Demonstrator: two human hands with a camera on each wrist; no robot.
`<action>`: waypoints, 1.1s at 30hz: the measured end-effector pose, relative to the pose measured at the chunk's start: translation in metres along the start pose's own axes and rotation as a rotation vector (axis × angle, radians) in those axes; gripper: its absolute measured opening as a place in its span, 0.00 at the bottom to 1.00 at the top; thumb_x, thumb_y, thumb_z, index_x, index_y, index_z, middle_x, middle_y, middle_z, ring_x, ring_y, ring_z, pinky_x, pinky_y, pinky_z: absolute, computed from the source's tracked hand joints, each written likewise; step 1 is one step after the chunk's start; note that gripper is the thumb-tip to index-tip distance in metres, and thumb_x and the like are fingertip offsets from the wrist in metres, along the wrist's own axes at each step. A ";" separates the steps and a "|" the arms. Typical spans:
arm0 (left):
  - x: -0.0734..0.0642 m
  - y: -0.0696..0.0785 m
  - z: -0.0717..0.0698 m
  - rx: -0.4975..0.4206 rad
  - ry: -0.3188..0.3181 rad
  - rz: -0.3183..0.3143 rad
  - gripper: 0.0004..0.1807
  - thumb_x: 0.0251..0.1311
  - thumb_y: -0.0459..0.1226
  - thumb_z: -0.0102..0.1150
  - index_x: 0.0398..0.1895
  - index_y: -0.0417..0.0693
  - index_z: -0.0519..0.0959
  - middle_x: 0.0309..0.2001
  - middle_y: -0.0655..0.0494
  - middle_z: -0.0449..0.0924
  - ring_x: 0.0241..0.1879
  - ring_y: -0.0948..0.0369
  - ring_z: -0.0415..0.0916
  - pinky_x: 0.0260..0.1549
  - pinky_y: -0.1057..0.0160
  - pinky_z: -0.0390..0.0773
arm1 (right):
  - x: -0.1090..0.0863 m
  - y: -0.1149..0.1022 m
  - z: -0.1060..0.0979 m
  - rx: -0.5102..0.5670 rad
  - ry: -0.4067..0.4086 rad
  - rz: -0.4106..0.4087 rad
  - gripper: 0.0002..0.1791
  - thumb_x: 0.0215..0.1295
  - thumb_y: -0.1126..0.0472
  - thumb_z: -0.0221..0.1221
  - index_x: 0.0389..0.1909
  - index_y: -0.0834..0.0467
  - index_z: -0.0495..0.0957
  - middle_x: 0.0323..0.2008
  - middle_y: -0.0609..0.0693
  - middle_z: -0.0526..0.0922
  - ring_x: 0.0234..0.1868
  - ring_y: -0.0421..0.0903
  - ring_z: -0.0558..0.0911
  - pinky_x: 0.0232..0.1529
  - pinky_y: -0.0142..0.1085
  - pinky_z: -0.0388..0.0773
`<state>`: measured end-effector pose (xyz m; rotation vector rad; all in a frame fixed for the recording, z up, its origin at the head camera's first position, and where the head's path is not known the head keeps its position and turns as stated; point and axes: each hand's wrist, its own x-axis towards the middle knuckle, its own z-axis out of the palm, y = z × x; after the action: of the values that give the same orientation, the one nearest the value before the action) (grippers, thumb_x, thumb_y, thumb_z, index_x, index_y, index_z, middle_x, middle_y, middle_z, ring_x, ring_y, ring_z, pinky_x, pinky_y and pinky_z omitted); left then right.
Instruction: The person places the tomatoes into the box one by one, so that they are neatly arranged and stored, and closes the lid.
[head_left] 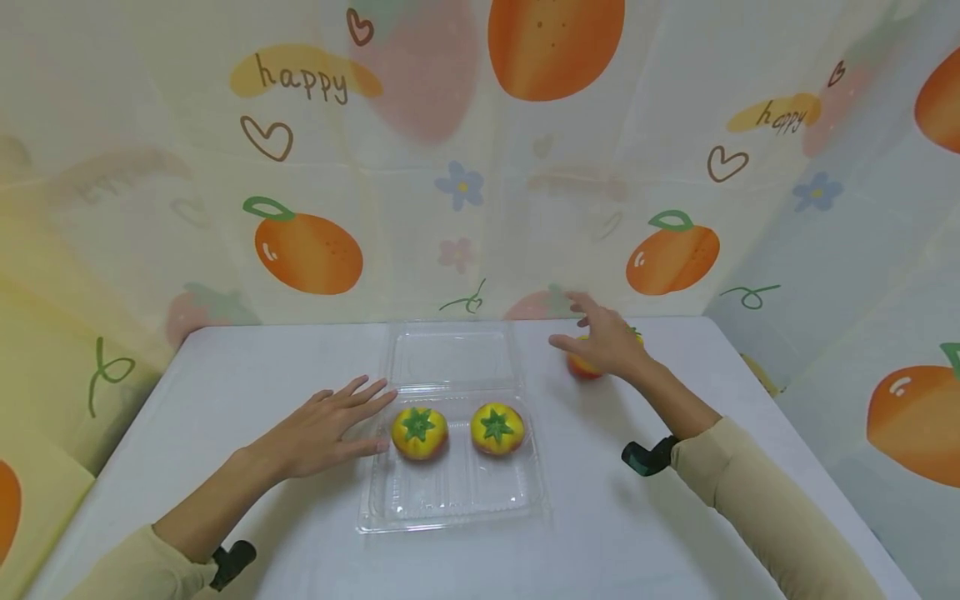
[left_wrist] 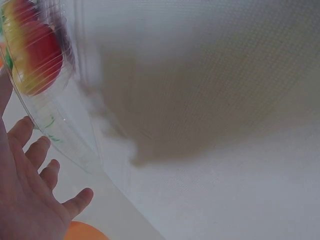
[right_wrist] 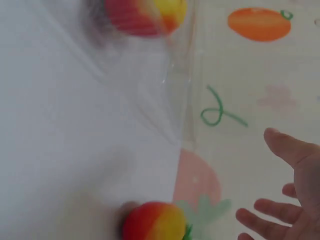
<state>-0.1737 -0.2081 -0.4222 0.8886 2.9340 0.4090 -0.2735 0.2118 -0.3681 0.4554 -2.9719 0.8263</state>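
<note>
An open clear plastic clamshell box (head_left: 450, 500) lies on the table, its lid (head_left: 453, 354) folded back toward the wall. Two yellow-and-red toy fruits with green star-shaped leaf caps, a left one (head_left: 419, 433) and a right one (head_left: 497, 429), sit side by side in its base. My left hand (head_left: 330, 429) is at the box's left edge, fingers spread, fingertips right by the left fruit. Beyond the box on the right, my right hand (head_left: 611, 337) hangs with fingers extended over a third toy fruit (right_wrist: 155, 222), partly hiding it in the head view. Neither hand holds anything.
A white-covered table (head_left: 285, 375) carries the box and fruit. Right behind it stands a printed cloth wall (head_left: 405, 242) with oranges, hearts and flowers, and the cloth continues along both sides. Black straps or mounts (head_left: 648, 457) show at the sleeve cuffs.
</note>
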 end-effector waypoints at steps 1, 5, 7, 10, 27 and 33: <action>0.000 0.000 0.000 0.000 0.000 -0.001 0.41 0.67 0.64 0.48 0.77 0.54 0.61 0.76 0.51 0.58 0.75 0.42 0.51 0.64 0.32 0.59 | -0.001 0.006 0.000 0.000 0.012 0.034 0.45 0.62 0.46 0.66 0.75 0.55 0.57 0.66 0.62 0.72 0.60 0.60 0.77 0.56 0.59 0.74; 0.000 0.000 0.000 0.002 -0.005 -0.002 0.41 0.67 0.64 0.48 0.77 0.54 0.61 0.76 0.51 0.58 0.75 0.42 0.51 0.64 0.32 0.59 | -0.008 0.025 0.001 -0.010 0.035 0.133 0.48 0.61 0.44 0.66 0.76 0.56 0.55 0.68 0.63 0.70 0.59 0.63 0.76 0.55 0.60 0.75; 0.000 0.000 0.000 0.003 -0.008 -0.003 0.41 0.67 0.64 0.48 0.77 0.54 0.61 0.76 0.51 0.57 0.75 0.42 0.50 0.64 0.32 0.59 | -0.013 0.032 0.003 -0.011 0.048 0.156 0.49 0.61 0.43 0.66 0.76 0.57 0.55 0.66 0.64 0.71 0.57 0.63 0.76 0.53 0.59 0.76; 0.000 -0.001 0.000 0.004 -0.008 -0.002 0.41 0.67 0.64 0.48 0.77 0.54 0.61 0.76 0.50 0.57 0.75 0.42 0.50 0.64 0.32 0.59 | -0.018 0.039 0.007 -0.012 0.074 0.175 0.49 0.60 0.41 0.66 0.75 0.58 0.56 0.63 0.65 0.74 0.56 0.65 0.75 0.53 0.60 0.75; 0.000 0.002 -0.001 -0.006 -0.009 -0.012 0.41 0.66 0.63 0.49 0.76 0.53 0.61 0.76 0.50 0.58 0.75 0.41 0.50 0.64 0.31 0.58 | -0.033 0.055 0.036 0.007 0.170 0.290 0.38 0.62 0.41 0.64 0.66 0.59 0.67 0.61 0.62 0.76 0.50 0.60 0.76 0.49 0.56 0.73; 0.000 0.001 0.000 -0.006 -0.006 -0.014 0.41 0.66 0.63 0.49 0.76 0.54 0.61 0.76 0.50 0.58 0.75 0.42 0.50 0.64 0.31 0.58 | -0.034 0.060 0.041 0.027 0.175 0.290 0.39 0.63 0.41 0.64 0.66 0.61 0.66 0.61 0.63 0.76 0.49 0.59 0.78 0.48 0.55 0.75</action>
<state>-0.1727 -0.2071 -0.4218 0.8659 2.9302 0.4136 -0.2558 0.2490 -0.4368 -0.0503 -2.9026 0.8765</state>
